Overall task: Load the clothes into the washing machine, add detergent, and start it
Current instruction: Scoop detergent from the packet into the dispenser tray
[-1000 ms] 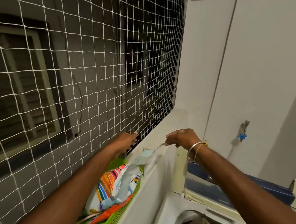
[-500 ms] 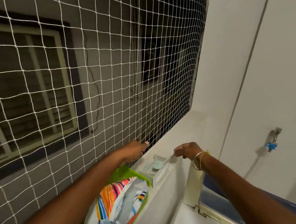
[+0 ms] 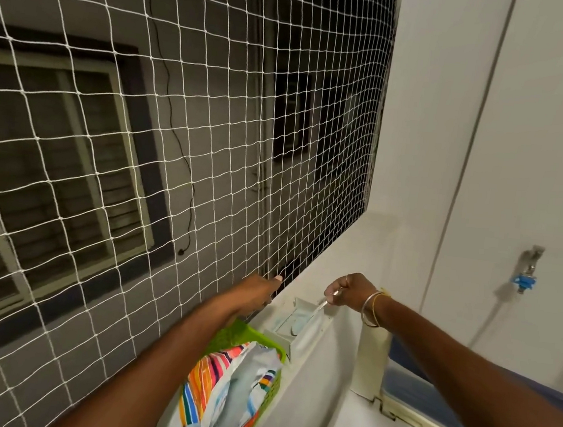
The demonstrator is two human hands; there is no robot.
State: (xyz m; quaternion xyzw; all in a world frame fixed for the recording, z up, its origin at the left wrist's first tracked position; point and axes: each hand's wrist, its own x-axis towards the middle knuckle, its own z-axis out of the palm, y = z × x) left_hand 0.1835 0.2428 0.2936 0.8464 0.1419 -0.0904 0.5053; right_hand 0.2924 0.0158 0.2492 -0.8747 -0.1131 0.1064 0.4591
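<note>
Spillage is my worry. My right hand (image 3: 348,290) pinches the spoon (image 3: 325,303) by its handle, bowl down in the detergent box (image 3: 292,321) on the ledge (image 3: 356,248). My left hand (image 3: 259,290) curls at the foot of the net (image 3: 177,134) beside the box — gripping what, I cannot tell. The washing machine (image 3: 366,424) sits low to my right, well apart — a heaped, tilted spoon could shed powder on the way, or knock the box off.

Two hands are seen, the left hand (image 3: 259,290) and the right hand (image 3: 351,290); two bangles (image 3: 369,308), one spoon (image 3: 321,305), one green basket (image 3: 244,333), one detergent box (image 3: 292,321), one tap (image 3: 527,268), one net (image 3: 177,134).
</note>
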